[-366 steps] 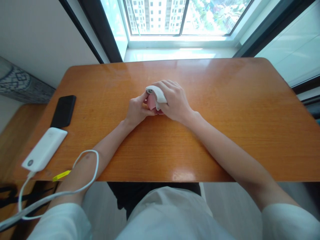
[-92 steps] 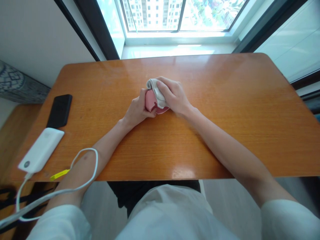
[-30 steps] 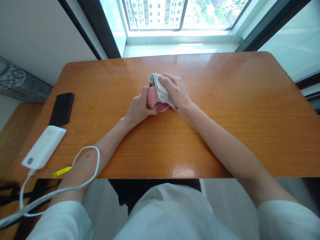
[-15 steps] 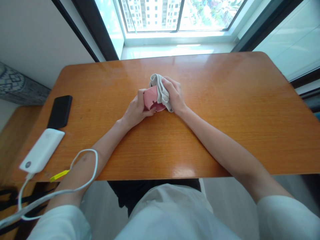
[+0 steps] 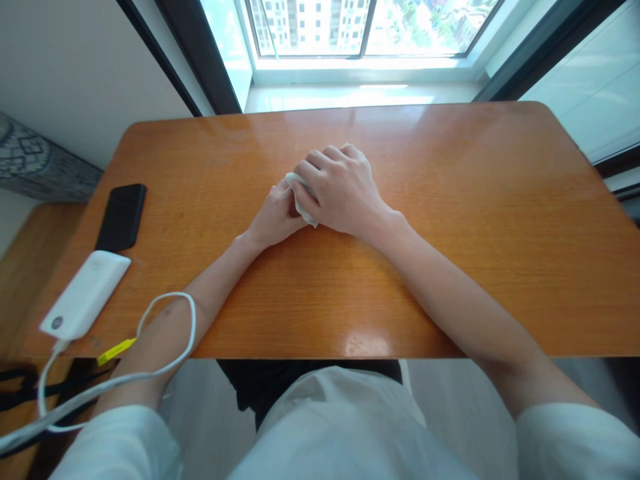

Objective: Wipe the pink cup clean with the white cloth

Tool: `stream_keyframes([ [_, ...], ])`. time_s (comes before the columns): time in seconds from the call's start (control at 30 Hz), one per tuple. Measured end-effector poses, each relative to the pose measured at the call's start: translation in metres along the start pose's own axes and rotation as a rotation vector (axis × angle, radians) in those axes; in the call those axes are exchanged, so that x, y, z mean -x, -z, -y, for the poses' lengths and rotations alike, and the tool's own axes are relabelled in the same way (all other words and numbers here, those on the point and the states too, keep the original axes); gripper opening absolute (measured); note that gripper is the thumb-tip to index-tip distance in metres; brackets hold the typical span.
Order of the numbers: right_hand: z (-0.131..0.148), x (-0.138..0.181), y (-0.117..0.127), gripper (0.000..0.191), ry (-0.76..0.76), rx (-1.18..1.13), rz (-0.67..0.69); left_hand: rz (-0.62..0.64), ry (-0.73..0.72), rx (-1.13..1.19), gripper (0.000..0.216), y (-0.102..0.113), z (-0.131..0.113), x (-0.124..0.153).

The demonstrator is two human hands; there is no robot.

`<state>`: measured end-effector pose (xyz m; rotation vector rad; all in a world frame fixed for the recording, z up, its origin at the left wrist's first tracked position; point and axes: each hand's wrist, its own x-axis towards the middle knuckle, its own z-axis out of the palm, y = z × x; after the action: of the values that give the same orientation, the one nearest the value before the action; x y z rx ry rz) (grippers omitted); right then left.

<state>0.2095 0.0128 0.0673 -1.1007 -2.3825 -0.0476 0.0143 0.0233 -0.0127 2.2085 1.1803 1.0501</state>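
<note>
My left hand [image 5: 274,215] is closed at the middle of the table, its fingers largely hidden behind the right hand. The pink curved object with a notched edge, seen in its grip half a second ago, is now covered almost wholly by cloth and hands; I cannot make out its kind. Over it my right hand [image 5: 343,190] curls palm down, fingers wrapped on a pale grey cloth [image 5: 307,215]. Only a folded edge of this cloth shows between the thumb and the left hand.
A black phone [image 5: 121,217] and a white power bank [image 5: 86,295] lie at the left of the wooden table [image 5: 475,220]. From the power bank, a white cable [image 5: 192,320] with a yellow tag [image 5: 116,351] loops over my left forearm. Beyond the far edge is a window [image 5: 365,30].
My right hand has rolled over the top of the pink object with the cloth, so both are mostly hidden. The left hand keeps about the same place. The view has shifted slightly.
</note>
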Motion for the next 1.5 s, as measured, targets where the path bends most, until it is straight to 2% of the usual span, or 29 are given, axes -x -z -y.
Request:
stream_keyframes([
  [0.1,-0.002,-0.001,0.001,0.036,0.000,-0.019,0.004,-0.049,0.044,0.056,0.048,0.003,-0.002,0.002],
  [0.23,-0.011,-0.004,0.000,0.033,-0.028,-0.119,-0.012,-0.048,0.064,0.044,0.048,0.002,-0.002,0.002],
  [0.43,-0.032,-0.003,-0.004,0.035,-0.114,-0.452,-0.083,-0.067,0.081,0.118,0.053,-0.001,-0.005,-0.003],
  [0.57,-0.042,0.010,-0.025,0.047,-0.243,-0.792,-0.277,-0.071,0.052,0.140,0.050,-0.004,0.000,-0.004],
  [0.67,-0.048,0.016,-0.050,0.061,-0.362,-0.931,-0.407,-0.082,0.037,0.126,0.054,-0.008,0.008,-0.004],
  [0.77,-0.051,0.014,-0.071,0.067,-0.430,-1.000,-0.458,-0.068,0.033,0.086,0.056,-0.011,0.015,-0.002],
  [0.87,-0.052,0.011,-0.077,0.067,-0.458,-1.022,-0.459,-0.042,0.019,0.030,0.055,-0.011,0.018,0.002],
  [1.03,-0.043,0.012,-0.051,0.063,-0.379,-0.831,-0.333,-0.018,0.009,-0.047,0.057,-0.007,0.017,0.005],
  [1.23,-0.013,0.009,-0.013,0.047,-0.175,-0.315,-0.149,-0.047,0.007,-0.127,0.060,-0.004,0.018,0.007],
  [1.33,0.012,0.007,-0.008,0.042,-0.133,-0.083,-0.093,-0.057,-0.013,-0.139,0.053,-0.007,0.020,0.007],
  [1.5,0.039,0.008,-0.011,0.045,-0.075,0.118,-0.004,-0.043,-0.015,-0.182,0.039,-0.015,0.025,0.004],
])
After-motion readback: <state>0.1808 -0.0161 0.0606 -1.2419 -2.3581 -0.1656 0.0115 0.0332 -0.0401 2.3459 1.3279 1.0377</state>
